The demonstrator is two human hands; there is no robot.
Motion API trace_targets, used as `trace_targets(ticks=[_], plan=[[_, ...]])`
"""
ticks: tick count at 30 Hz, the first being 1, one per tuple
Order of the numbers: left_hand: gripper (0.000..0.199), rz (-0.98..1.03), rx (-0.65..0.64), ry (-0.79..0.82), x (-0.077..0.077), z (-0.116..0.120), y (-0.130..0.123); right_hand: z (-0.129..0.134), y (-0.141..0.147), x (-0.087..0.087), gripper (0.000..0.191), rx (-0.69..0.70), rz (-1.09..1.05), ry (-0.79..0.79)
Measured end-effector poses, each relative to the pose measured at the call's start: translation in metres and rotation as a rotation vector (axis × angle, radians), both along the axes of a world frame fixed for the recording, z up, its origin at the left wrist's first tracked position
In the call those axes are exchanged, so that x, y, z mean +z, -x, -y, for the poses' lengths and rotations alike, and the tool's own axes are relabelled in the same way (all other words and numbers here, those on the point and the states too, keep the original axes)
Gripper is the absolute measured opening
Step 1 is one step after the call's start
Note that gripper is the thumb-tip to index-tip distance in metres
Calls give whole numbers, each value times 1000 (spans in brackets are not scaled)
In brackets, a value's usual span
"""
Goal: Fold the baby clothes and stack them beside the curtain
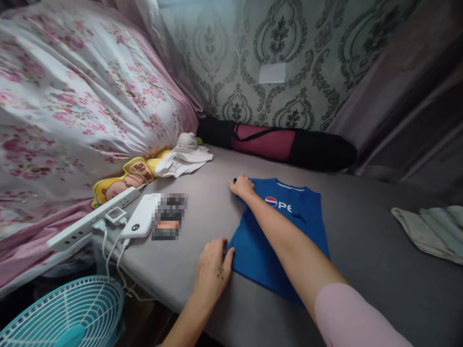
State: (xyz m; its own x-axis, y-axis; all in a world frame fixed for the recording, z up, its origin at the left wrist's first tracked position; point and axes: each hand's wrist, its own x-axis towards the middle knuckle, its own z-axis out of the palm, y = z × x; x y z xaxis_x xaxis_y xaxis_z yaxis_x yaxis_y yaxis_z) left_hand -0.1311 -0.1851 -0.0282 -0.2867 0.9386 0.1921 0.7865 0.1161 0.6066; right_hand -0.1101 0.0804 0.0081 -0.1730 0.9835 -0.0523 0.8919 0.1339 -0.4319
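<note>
A blue shirt (249,241) with a round red, white and blue logo and white letters lies flat on the grey bed surface (202,207). At the shirt's upper left corner, my right hand (243,185) has its fingers closed on the fabric, and my right forearm crosses over the shirt and covers part of the lettering. My left hand (215,265) is at the lower left corner of the shirt, thumb against the edge, fingers bent round and partly hidden behind the hand.
Left lie a white power strip (94,219), a white power bank (142,217), a blurred-out item (169,217), a yellow cushion (119,185) and white cloth (184,160). A teal fan (68,313) stands lower left, a long bag (275,142) along the wall, folded cloth (434,231) right.
</note>
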Motion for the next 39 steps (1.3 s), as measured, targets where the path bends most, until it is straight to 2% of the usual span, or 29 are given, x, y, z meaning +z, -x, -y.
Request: trace_targets(ticks=[2,7,12,17,21,24,31,36,39], plan=[[21,15,3,30,0,-1,0,1,4,-6,60,-35,-21,5],[16,46,-11,91,5,-3,-1,-8,-3,-12,38,-52,-131,40],[14,102,-32,18,9,-2,-8,-27,-26,-8,9,-94,-353,167],[6,200,-74,-68,19,0,-28,-33,-65,8,11,-165,-676,253],[21,141,-231,-197,26,1,-49,-29,-109,23,13,-192,-870,292],[29,70,-327,-247,22,-1,-62,-27,-141,26,11,-215,-944,306],[22,-48,-440,-213,8,-5,-79,-27,-197,-3,9,-320,-871,306],[18,-189,-404,-94,11,-4,-81,-27,-212,-17,11,-361,-696,239],[19,-196,-403,-121,12,-5,-79,-28,-214,-17,9,-337,-616,162]])
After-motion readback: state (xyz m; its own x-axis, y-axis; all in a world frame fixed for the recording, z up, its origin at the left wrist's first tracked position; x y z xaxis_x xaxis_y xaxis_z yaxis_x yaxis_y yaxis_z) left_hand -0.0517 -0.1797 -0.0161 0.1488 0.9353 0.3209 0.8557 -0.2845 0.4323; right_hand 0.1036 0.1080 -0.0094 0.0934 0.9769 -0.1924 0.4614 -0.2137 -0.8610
